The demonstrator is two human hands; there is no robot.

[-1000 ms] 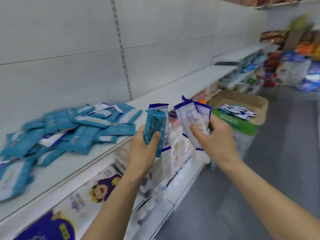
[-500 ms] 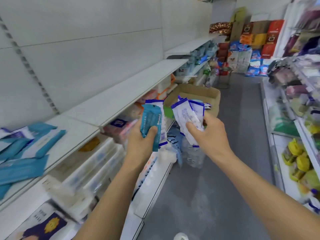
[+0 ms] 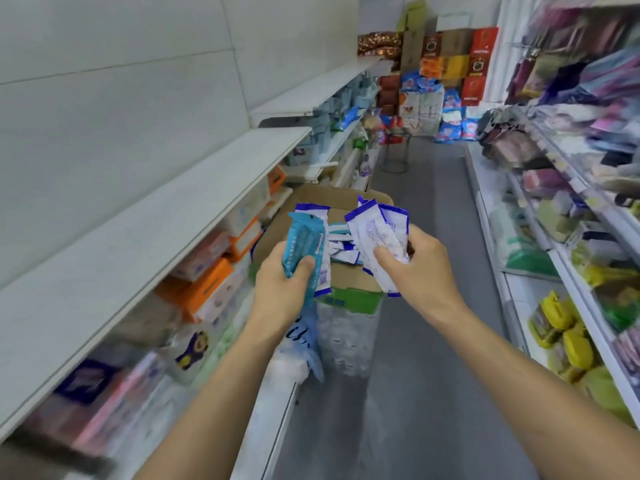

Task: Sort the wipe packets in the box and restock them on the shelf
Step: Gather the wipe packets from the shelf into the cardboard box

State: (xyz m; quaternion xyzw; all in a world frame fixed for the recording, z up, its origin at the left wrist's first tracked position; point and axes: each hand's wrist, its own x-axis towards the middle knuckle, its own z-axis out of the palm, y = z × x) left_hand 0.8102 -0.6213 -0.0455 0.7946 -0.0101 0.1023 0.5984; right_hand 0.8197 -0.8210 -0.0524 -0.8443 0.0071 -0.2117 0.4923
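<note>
Left hand (image 3: 282,292) clamps teal packet (image 3: 303,242), right hand (image 3: 420,268) clamps white packets (image 3: 379,233), both above box (image 3: 349,277). Tip: keep colours separate, grab matching ones only.

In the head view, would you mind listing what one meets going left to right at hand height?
White shelf → left hand → teal packet → white packets → right hand → yellow packs.

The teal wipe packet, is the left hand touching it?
Touching. The head view shows the left hand holding the teal wipe packet, its thumb pressed across the front and its fingers wrapped behind, with no gap.
</note>
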